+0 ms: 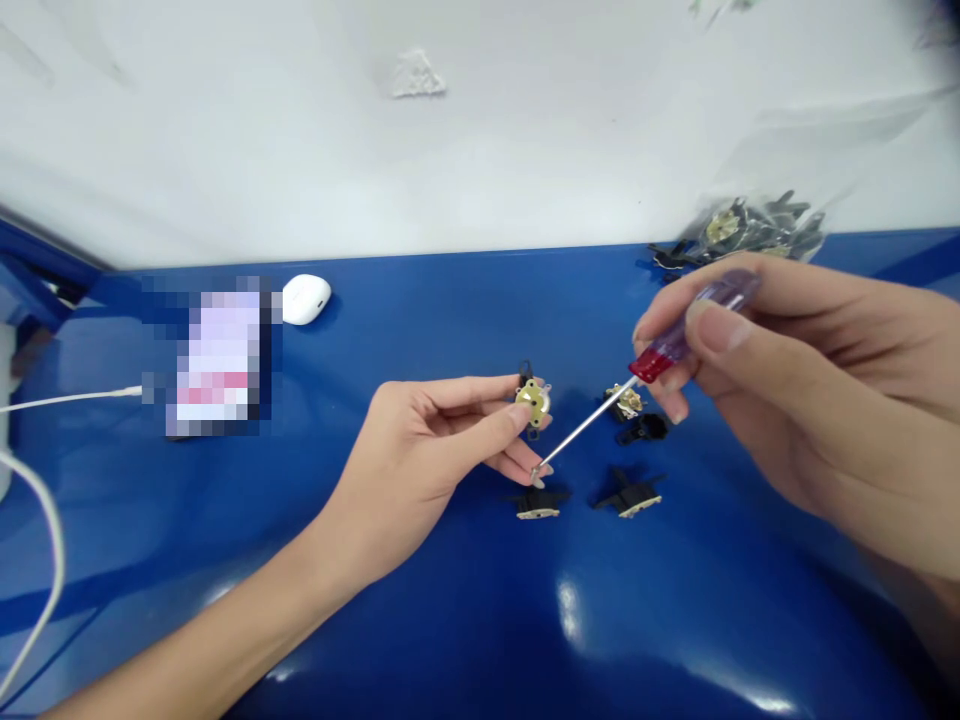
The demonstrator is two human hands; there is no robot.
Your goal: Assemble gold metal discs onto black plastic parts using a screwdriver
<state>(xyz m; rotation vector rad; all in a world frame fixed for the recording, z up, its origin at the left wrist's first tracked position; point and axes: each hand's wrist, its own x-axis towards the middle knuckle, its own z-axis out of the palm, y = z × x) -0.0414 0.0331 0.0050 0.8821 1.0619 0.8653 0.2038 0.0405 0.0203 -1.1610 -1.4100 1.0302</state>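
The left hand reaches in from the tabletop's near left, thumb and fingers pinching a part above the middle; the right hand comes from the right edge, fingers gripping a screwdriver slanting down leftward, its tip by the left fingertips, whether touching I cannot tell; a clear bag at the far edge, toward the right corner, holds black and brass pieces; a case sits closed near the far left corner.

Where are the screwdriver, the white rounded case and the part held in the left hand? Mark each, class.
Screwdriver [649, 366]: head view, on its red collar.
White rounded case [304, 300]: head view, on its broad face.
Held part [536, 398]: head view, on its brass-coloured plate.
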